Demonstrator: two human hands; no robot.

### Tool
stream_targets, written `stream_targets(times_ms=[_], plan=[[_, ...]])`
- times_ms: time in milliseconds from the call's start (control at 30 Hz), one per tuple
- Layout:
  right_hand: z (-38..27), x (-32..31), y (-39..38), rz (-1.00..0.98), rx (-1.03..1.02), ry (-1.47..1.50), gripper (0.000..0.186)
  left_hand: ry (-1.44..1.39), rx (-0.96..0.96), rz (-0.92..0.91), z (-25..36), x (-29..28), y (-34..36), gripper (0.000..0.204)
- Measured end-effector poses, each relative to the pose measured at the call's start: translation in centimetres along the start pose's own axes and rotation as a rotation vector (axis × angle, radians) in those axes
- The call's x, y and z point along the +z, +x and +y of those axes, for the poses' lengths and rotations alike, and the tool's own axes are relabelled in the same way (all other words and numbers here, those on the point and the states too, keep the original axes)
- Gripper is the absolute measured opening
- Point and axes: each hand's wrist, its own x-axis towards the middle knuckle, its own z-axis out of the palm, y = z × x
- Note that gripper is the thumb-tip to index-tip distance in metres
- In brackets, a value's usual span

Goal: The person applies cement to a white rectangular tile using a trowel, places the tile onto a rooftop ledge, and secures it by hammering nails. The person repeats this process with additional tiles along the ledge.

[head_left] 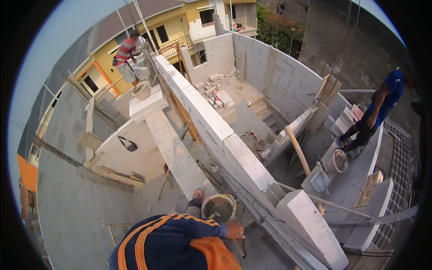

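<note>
My left arm, in a dark blue sleeve with orange stripes, reaches across from the lower edge. My left hand (pixel 235 229) is closed beside a bucket of grey mortar (pixel 219 208). A short rod-like piece (pixel 242 248) shows just below its fingers; I cannot make out what the hand holds. Right of the hand runs a wall of pale blocks (pixel 252 159). A large white block (pixel 312 228) sits at the wall's near end, tilted against its line. My sandalled foot (pixel 198 193) rests by a long plank (pixel 173 150). My right hand is out of view.
A co-worker in a striped shirt (pixel 126 51) stands far left near another bucket (pixel 141 90). At right a person in blue (pixel 387 96) stands by a mortar bucket (pixel 338 161). Loose blocks (pixel 218 83) lie on a lower floor beyond the wall. A wooden pole (pixel 297 150) leans at right.
</note>
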Motion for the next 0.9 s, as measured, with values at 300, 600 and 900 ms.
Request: stream_targets(times_ms=[300,600,900], plan=[[14.9,21.2,4.7,-0.602,0.281,-0.591,0.046,-0.502,-0.763,0.303,-27.1,5.7,-7.6,0.048],[28.4,35.1,12.5,-0.709,0.471,-0.737,0.049,-0.357,-0.752,-0.121,-47.6,16.0,3.8,0.125],[32.5,39.9,14.8,-0.655,0.451,-0.800,0.051,-0.306,-0.383,-0.354,-55.3,23.0,17.2,0.104]])
